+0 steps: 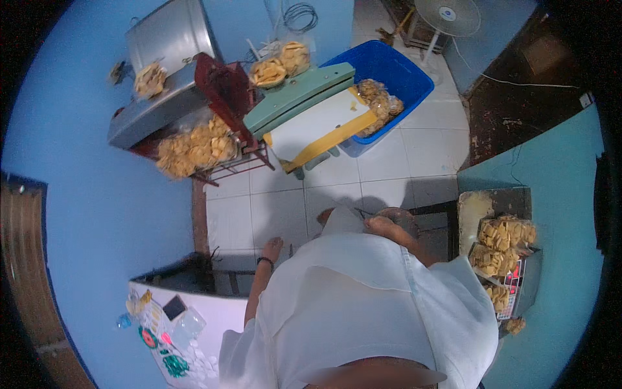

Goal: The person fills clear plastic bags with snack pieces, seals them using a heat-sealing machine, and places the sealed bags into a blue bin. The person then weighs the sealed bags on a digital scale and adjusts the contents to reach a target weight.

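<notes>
My left hand (273, 248) hangs low beside my body over the tiled floor, with a dark band on its wrist. Its fingers look loosely apart, and no object shows in it. Lower right of the middle, my right hand (382, 225) is in front of my white shirt (350, 285), near a brown rounded shape (398, 219) I cannot make out. Its fingers are small and blurred, so whether they grip anything is unclear. Ahead stands a green sealing machine (301, 100) with a white and yellow work plate (321, 129). Both hands are apart from it.
Behind the machine, a blue tub (405, 71) holds bagged chips (376, 107). More chip bags (197, 148) lie on a rack at left. At right, bags (502, 236) rest on a scale (521, 285). A white table (223, 324) with small items is at lower left; a fan (447, 16) stands far back.
</notes>
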`<state>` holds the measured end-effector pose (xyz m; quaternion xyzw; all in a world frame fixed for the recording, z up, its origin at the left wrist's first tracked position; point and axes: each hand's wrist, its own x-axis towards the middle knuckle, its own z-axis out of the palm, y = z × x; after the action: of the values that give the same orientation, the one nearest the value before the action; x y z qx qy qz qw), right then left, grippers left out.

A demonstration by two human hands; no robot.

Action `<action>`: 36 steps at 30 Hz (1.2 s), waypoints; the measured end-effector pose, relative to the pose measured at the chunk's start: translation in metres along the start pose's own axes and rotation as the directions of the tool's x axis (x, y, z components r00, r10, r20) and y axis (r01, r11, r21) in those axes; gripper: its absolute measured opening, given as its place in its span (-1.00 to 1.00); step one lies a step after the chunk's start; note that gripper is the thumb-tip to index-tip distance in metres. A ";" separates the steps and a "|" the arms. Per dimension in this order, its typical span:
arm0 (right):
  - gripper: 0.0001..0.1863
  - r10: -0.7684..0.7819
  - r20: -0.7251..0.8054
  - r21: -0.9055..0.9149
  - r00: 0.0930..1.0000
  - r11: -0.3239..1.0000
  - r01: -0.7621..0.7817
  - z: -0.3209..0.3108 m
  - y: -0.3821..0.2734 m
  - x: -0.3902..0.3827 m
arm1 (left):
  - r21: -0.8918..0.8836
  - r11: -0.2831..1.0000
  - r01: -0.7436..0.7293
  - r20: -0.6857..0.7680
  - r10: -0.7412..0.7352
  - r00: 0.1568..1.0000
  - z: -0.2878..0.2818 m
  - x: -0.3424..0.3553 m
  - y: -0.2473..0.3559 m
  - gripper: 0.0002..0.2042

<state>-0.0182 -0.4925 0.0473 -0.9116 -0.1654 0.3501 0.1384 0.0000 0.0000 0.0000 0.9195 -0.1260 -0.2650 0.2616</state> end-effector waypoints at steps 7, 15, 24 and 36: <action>-0.44 0.042 0.061 0.064 0.997 0.997 -0.046 -0.058 0.057 0.048 | -0.077 0.986 0.148 0.226 -0.127 0.966 0.037 0.071 0.028 -0.53; -0.17 0.162 0.226 0.020 0.961 0.985 -0.171 -0.131 0.177 0.092 | -0.159 0.936 0.315 0.267 -0.267 0.926 0.032 0.219 0.110 -0.54; 0.17 0.262 0.368 0.057 0.892 0.951 -0.303 -0.138 0.257 0.105 | -0.127 0.932 0.340 0.186 -0.315 0.931 0.060 0.482 0.149 -0.54; 0.31 0.379 0.492 0.092 0.784 0.873 -0.480 -0.116 0.221 0.099 | -0.055 0.925 0.376 0.161 -0.364 0.918 0.114 0.652 0.116 -0.55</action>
<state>0.1754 -0.6696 -0.0098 -0.7959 0.0580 0.5929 0.1076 0.4660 -0.3850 -0.2934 0.8927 0.0426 -0.3820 0.2354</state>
